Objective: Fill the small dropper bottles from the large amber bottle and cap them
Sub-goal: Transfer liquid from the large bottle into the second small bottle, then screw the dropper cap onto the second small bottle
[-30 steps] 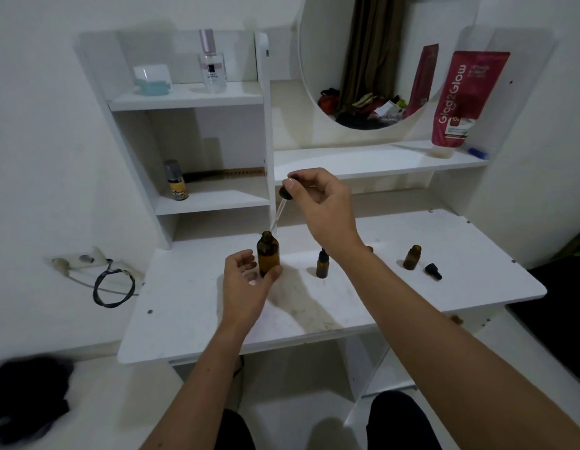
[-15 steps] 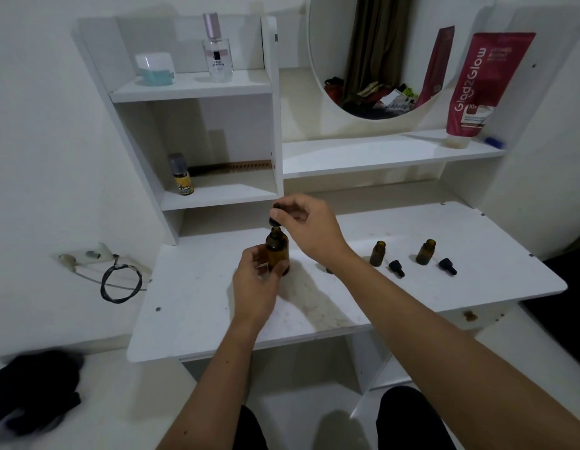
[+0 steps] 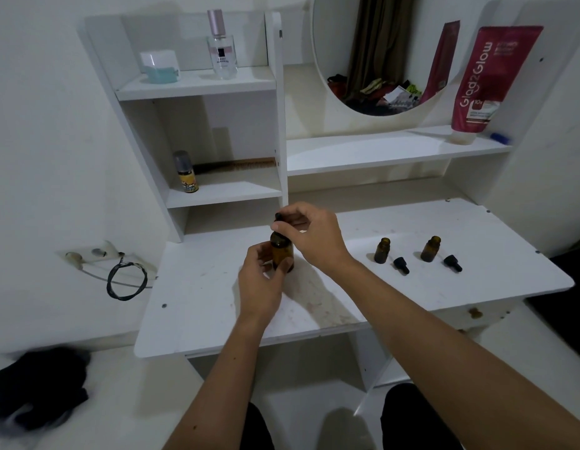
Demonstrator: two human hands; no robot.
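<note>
Scene: a person sits at a white desk (image 3: pixel 412 222), seen from a head camera looking down at both hands.
Big bottle: the large amber bottle (image 3: pixel 282 254) stands upright on the desk, left of centre, between the hands.
Left hand: the left hand (image 3: pixel 261 284) wraps fingers and thumb round the bottle's body, steadying it.
Right hand: the right hand (image 3: pixel 311 235) pinches the black dropper cap (image 3: pixel 278 217) at the bottle's neck, fingertips close together.
Small bottles: two small bottles (image 3: pixel 382 250) (image 3: pixel 430 249) stand open to the right, well apart from the hands, each with a black cap (image 3: pixel 400 265) (image 3: pixel 452 263) lying just beside it.
Handling: the bottles look like glass, so likely rigid, smooth and breakable; the small ones probably tip easily.
Where to hold: best gripped round the body, with caps turned at their rim.
</note>
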